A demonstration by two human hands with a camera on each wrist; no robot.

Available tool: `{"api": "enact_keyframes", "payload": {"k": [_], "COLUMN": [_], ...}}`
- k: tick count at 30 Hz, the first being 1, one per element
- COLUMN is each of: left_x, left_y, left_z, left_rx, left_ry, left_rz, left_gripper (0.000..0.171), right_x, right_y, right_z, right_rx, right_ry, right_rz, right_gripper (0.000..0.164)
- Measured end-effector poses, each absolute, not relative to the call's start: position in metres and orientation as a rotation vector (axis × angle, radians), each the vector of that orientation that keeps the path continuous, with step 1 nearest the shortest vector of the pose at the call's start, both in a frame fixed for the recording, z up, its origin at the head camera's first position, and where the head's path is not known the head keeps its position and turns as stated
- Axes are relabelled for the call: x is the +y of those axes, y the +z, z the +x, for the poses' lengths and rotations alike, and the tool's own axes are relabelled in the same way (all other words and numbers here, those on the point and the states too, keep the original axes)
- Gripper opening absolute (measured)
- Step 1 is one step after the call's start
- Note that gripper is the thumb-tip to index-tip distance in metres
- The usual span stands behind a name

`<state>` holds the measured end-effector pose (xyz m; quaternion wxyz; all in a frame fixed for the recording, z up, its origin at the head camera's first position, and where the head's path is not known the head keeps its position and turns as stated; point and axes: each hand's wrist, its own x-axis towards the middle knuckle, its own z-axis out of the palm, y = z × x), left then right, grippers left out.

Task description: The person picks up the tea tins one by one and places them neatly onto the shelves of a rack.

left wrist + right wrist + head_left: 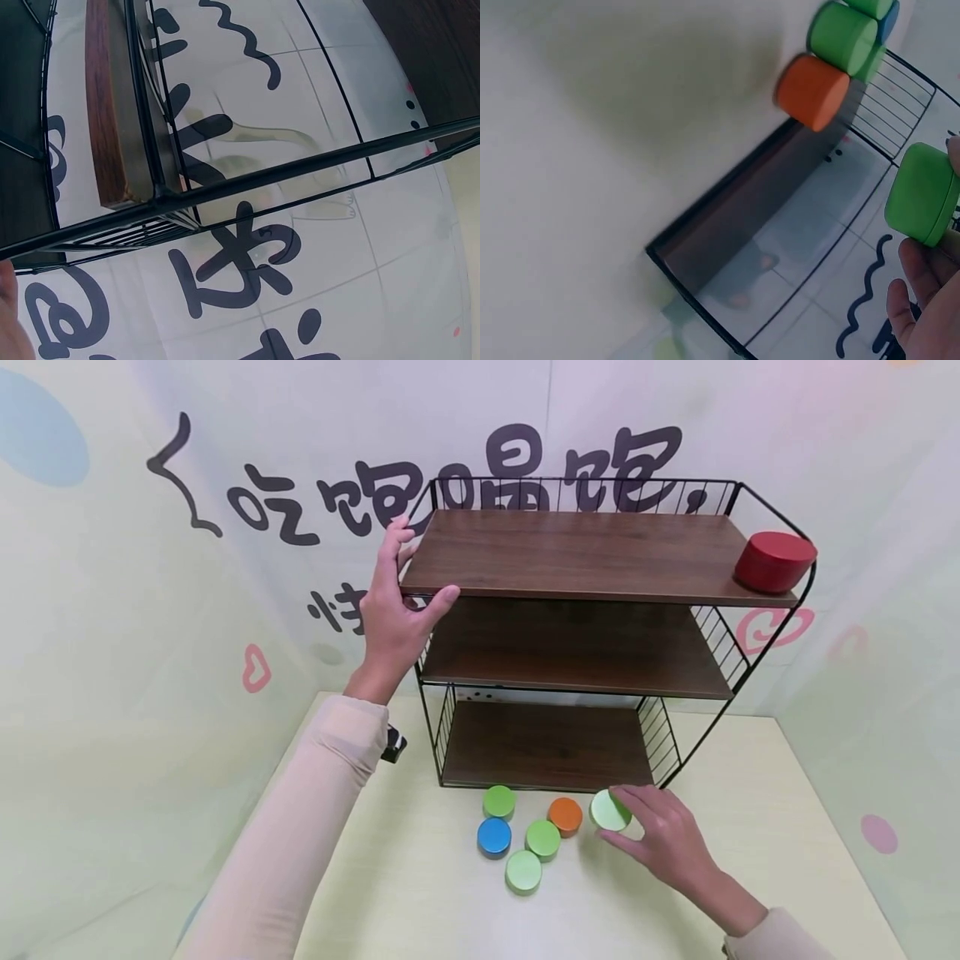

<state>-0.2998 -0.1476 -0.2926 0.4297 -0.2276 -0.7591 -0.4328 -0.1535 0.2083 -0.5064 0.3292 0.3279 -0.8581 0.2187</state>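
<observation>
My left hand (392, 627) grips the left end of the top board of a three-tier shelf rack (577, 552), thumb on the front edge. The rack has dark wood boards and a black wire frame. Only a sliver of that hand (11, 322) shows in the left wrist view, beside the wire frame. Low at the right, my right hand (671, 839) pinches a round green tin (609, 811) between thumb and fingers, in front of the bottom board. In the right wrist view this green tin (921, 191) is tilted, held near the rack's wires.
On the pale table, left of my right hand, stand an orange tin (566, 816), a blue tin (494, 837) and several green tins (523, 871), close together. A larger red tin (776, 562) sits on the top board's right end. Behind the rack hangs a printed curtain (300, 410).
</observation>
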Motion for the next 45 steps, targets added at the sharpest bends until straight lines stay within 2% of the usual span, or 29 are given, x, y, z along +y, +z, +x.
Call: {"api": "enact_keyframes", "payload": {"k": [18, 45], "left_x": [-0.148, -0.149], "left_y": [-0.294, -0.294], "left_z": [-0.301, -0.304], "left_rx": [-1.898, -1.882], "left_ry": [-1.079, -1.039], "left_rz": [-0.554, -0.565], "left_gripper": [0.086, 0.082], "right_x": [0.222, 0.235], "right_y": [-0.433, -0.347], "right_z": [-0.18, -0.193], "right_rx": [-2.139, -1.968], "right_ry": [0.459, 0.332], "right_rz": [0.874, 0.95], "right_gripper": [0.072, 0.063]}}
